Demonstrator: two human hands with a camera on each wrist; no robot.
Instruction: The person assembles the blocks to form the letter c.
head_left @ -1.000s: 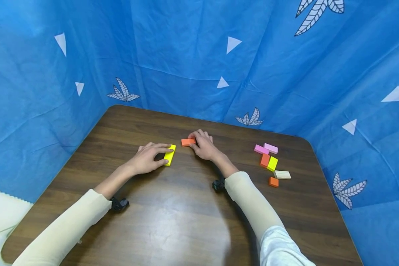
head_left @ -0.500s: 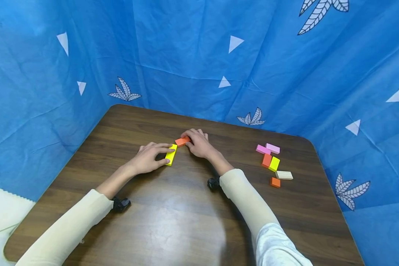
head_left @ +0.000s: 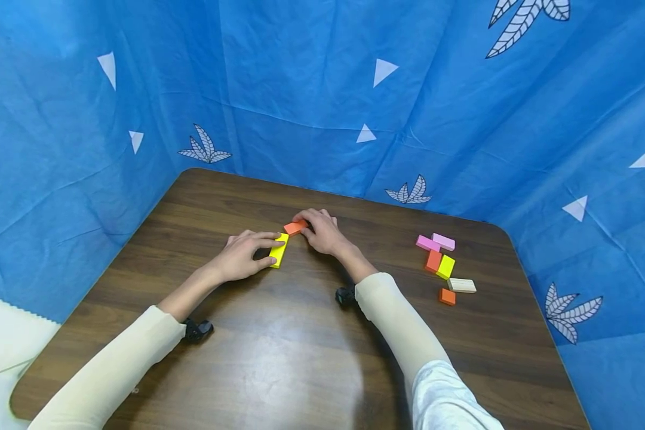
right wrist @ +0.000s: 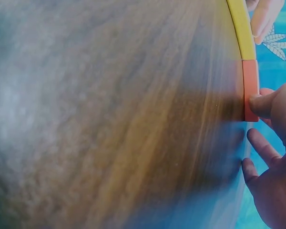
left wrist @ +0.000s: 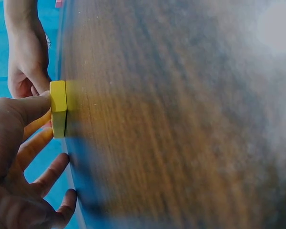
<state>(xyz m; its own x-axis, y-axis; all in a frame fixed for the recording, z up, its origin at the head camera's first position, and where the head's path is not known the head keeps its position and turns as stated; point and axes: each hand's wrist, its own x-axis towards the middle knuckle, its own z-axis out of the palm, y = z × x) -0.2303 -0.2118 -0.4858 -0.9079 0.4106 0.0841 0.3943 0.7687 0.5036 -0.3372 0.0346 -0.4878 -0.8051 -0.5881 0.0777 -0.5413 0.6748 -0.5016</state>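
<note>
A yellow block (head_left: pixel 279 253) lies flat on the wooden table, its long side running away from the person. My left hand (head_left: pixel 240 257) holds it, thumb near the close end and a fingertip near the far end. Against the yellow block's far end sits an orange block (head_left: pixel 293 228), set at an angle to it. The thumb and fingers of my right hand (head_left: pixel 323 233) pinch the orange block's right part. In the right wrist view, the orange block (right wrist: pixel 250 78) and the yellow block (right wrist: pixel 244 33) meet end to end, the right thumb on the orange one.
Off to the right lie several loose blocks: two pink blocks (head_left: pixel 435 241), a red-orange block (head_left: pixel 432 261) beside a yellow one (head_left: pixel 445 267), a cream block (head_left: pixel 461 285) and a small orange block (head_left: pixel 447 297). A blue curtain (head_left: pixel 312 89) hangs behind the table (head_left: pixel 236 197).
My right hand has slid the orange block leftward and turned it, bringing it up to the yellow block's far end. The left hand has stayed on the yellow block.
</note>
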